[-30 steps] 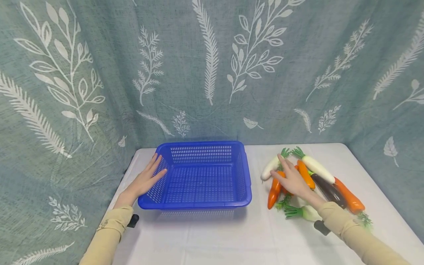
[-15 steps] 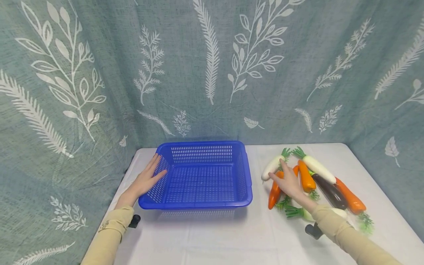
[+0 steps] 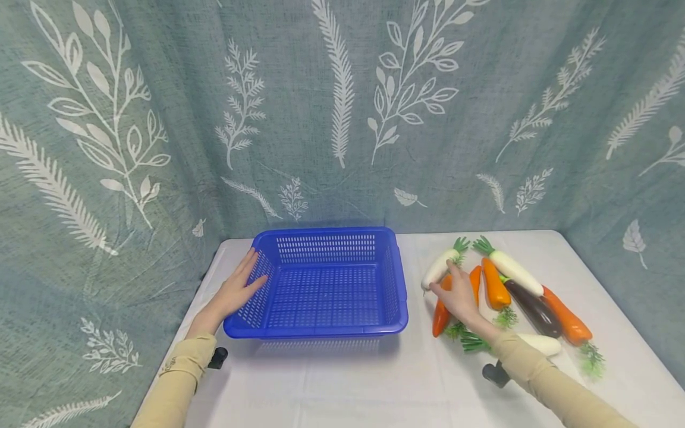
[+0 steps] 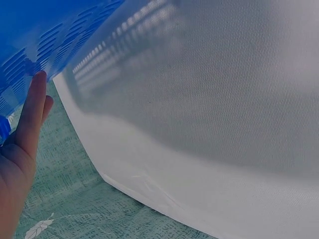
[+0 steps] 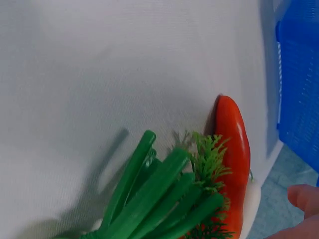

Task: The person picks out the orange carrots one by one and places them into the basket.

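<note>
My right hand [image 3: 461, 297] reaches over the near left part of a vegetable group, thumb and fingertips spread right at a white radish [image 3: 436, 273] with green tops. In the right wrist view its thumb [image 5: 305, 199] shows at the lower right, beside a red-orange carrot [image 5: 232, 144] with feathery greens. That carrot [image 3: 441, 318] lies partly under the hand in the head view. My left hand [image 3: 233, 292] rests at the left rim of a blue plastic basket [image 3: 321, 330], fingers straight. In the left wrist view, a finger [image 4: 33, 114] lies along the basket's slotted side [image 4: 45, 47].
Right of the hand lie an orange carrot [image 3: 495, 288], a second radish [image 3: 516, 274], an eggplant [image 3: 535, 309] and a larger carrot [image 3: 567, 321]. A third radish [image 3: 541, 345] sits partly behind the sleeve. A leaf-patterned curtain [image 3: 342, 196] borders the white table [image 3: 342, 386].
My right hand has moved left and slightly toward me, bringing its fingertips down to the white radish. The left hand and the basket stay in place.
</note>
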`<state>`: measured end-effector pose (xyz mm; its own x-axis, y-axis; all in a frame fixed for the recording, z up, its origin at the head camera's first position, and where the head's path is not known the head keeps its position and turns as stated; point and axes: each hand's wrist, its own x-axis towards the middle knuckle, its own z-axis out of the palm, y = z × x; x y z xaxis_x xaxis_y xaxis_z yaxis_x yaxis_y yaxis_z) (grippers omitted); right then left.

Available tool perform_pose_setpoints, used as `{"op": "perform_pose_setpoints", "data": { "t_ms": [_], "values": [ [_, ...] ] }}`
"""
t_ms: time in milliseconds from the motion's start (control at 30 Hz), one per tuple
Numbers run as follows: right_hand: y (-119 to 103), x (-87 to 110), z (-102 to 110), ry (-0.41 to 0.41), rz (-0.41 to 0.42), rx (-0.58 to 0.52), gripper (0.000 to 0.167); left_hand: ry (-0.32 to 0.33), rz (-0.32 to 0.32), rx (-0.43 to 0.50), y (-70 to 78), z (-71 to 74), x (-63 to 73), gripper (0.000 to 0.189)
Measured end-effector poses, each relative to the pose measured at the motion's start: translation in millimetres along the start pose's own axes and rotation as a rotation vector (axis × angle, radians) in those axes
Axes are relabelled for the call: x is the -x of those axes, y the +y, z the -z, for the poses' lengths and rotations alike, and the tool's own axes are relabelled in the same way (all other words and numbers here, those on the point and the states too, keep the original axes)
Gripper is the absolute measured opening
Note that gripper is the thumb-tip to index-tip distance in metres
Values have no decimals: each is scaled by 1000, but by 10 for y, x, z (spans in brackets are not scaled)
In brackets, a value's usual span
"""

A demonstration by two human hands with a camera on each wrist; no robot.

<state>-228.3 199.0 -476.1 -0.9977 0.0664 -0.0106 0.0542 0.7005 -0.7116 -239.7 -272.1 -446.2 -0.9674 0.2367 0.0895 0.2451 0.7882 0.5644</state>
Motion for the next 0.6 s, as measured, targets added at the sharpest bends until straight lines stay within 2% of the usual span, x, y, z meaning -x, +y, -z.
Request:
{"op": "perform_pose_setpoints", "data": {
  "t_ms": [267, 467, 600],
  "values": [
    [21, 10, -127, 27, -45, 5, 69, 7, 1, 9, 29, 16, 13, 68],
    [64, 34, -197, 23, -121, -8, 68, 8, 8, 10, -17, -11, 7, 68],
    [62, 51, -205, 22, -137, -25, 67, 27, -10, 12, -35, -22, -3, 67]
  ]
}}
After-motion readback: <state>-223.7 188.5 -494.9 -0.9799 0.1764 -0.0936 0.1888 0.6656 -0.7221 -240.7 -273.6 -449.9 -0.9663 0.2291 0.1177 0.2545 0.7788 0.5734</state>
